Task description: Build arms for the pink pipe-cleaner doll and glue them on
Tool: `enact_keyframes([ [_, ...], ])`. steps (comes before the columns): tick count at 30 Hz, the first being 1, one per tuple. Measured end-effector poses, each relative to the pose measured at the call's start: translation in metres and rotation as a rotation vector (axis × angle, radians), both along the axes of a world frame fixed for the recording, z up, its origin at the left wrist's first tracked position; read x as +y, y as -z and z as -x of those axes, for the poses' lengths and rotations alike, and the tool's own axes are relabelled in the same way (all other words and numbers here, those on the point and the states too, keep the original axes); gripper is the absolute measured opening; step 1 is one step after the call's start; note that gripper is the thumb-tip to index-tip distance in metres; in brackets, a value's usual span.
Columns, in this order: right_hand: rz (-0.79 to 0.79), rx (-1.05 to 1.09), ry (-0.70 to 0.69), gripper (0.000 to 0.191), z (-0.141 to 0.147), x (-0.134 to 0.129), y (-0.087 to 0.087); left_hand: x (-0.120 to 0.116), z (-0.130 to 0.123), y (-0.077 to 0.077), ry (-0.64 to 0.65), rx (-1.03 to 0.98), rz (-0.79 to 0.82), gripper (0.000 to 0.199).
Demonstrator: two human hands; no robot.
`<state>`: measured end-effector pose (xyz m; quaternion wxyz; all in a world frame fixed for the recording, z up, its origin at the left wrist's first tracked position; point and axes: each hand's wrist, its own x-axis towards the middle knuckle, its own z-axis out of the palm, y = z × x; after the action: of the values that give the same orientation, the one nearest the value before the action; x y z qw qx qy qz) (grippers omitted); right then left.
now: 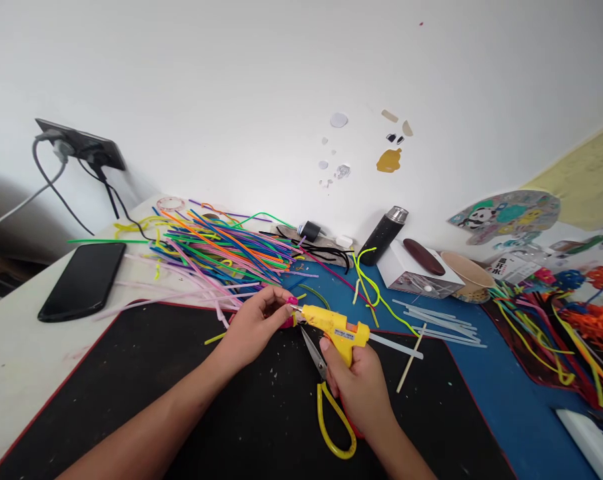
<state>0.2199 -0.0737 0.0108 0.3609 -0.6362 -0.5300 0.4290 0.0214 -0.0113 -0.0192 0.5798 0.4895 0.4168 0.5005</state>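
Note:
My right hand [358,387] grips a yellow hot glue gun [326,321] by its handle, and a translucent glue stick [398,346] sticks out of the gun's back end. The gun's metal nozzle meets a small bright pink piece [292,301] pinched by my left hand [261,320]. Whether this piece is a pipe cleaner shape is too small to tell; more pink shows below my left fingertips. Beneath my right hand and the gun lie scissors [312,352] with yellow-and-red handles, blades pointing away on the black mat [241,413].
A heap of coloured pipe cleaners [231,247] spreads behind my left hand. A phone [82,280] lies at the left. Behind stand a black flask [385,233] and a white tissue box [416,270]. Spare glue sticks [446,323] and a thin wooden stick [411,360] lie at the right.

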Motion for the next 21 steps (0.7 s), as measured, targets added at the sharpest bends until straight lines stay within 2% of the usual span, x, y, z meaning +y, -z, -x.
enact_keyframes([
  [8,-0.151,-0.186,-0.012,0.046,-0.003,0.004,0.008,0.000,0.000,0.004,-0.008,0.088,-0.050,0.021],
  [15,-0.285,-0.340,-0.024,0.041,0.000,0.009,0.003,-0.002,0.000,0.001,-0.011,0.150,-0.083,0.021],
  [21,-0.312,-0.393,-0.035,0.040,0.002,0.011,0.002,-0.002,-0.001,0.001,-0.012,0.186,-0.094,0.020],
])
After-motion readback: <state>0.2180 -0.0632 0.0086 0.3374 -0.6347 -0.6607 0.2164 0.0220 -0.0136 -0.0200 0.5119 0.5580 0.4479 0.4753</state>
